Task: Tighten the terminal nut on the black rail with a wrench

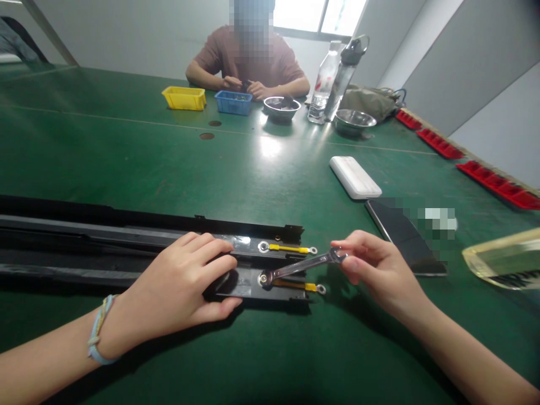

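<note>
In the head view, the left hand (185, 275) is pressing over the nearer long black channel-shaped rail (244, 287) on the green bench (160, 163), its fingers closing round it with the thumb on the near edge. The right hand (375, 270) is pinching the open end of a slim silvery metal wrench (301, 266), whose ring end is sitting around a small round metal fastener (264, 278) near the rail's end.

The ring could be slipping off if the fingertip pinch is tilting or lifting the shaft. The rail could be twisting if the left hand's hold is loosening. The shaft is lying over the nearer yellow-sleeved lead with a ring terminal (310, 287), so a sweep could be snagging or bending it; the farther yellow-sleeved lead (291, 248) is lying just beyond, limiting a swing that way.

Past the right hand, a flat black glossy slab (396, 225) is crowding the elbow room, with a white rounded block (355, 178) lying behind it. Bins, bowls and bottles are standing well apart, near a seated person (253, 62).
</note>
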